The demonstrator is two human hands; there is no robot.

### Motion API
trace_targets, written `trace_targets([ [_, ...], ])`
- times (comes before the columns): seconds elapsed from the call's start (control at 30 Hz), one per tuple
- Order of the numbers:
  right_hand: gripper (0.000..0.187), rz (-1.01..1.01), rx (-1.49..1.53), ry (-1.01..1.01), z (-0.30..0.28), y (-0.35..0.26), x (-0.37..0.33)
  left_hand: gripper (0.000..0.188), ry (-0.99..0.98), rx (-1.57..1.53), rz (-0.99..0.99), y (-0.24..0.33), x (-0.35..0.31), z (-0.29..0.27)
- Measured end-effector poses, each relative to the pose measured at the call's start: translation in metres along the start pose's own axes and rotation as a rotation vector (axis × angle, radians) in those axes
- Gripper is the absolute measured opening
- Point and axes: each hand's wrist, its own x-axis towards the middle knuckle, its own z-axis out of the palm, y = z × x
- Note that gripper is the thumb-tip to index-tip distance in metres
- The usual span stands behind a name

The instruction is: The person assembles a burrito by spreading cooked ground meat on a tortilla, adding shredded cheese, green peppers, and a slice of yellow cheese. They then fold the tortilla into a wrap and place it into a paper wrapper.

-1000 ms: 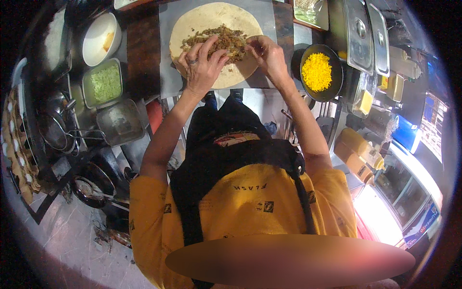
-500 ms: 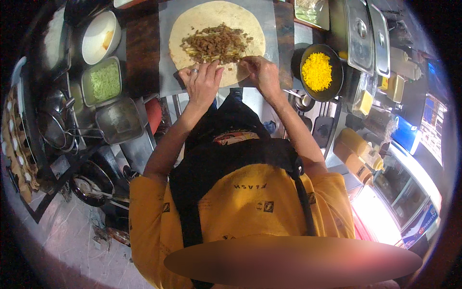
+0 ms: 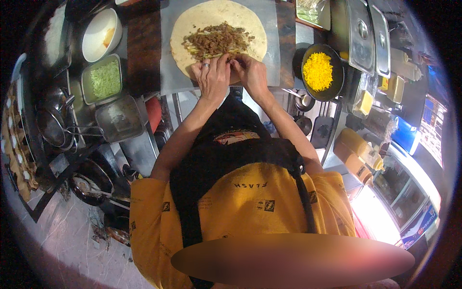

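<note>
Well, on a dark surface (image 3: 144, 48), over a pale sheet (image 3: 272, 43), a round flatbread (image 3: 221, 13) lies open under a brown crumbled filling (image 3: 219, 39).
I judge the step in hand to be working its near side: my left hand (image 3: 211, 79) lies there, fingers forward, my right hand (image 3: 251, 77) just beside, fingertips bunched; whether either pinches the bread I cannot tell. The next move seems to call for light, matched hands, keeping crumbs heaped.

I see grey, pale-veined flooring (image 3: 72, 241), a dark wooden worktop (image 3: 143, 58), and white glare (image 3: 378, 212) beside a glass-fronted cabinet (image 3: 404, 197).
</note>
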Motion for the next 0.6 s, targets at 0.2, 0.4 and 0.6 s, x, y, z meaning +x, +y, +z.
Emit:
trace_targets([
  [0.2, 0.019, -0.013, 0.109, 0.113, -0.012, -0.014, 0.01, 0.021, 0.082, -0.016, 0.052, 0.004, 0.024, -0.009],
  [0.4, 0.015, -0.232, -0.182, 0.186, -0.039, -0.046, 0.026, 0.023, 0.117, -0.009, 0.093, 0.001, 0.048, -0.007],
  [0.6, 0.017, -0.159, -0.05, 0.201, -0.028, -0.027, 0.032, 0.013, 0.142, -0.017, 0.09, 0.003, 0.057, -0.009],
])
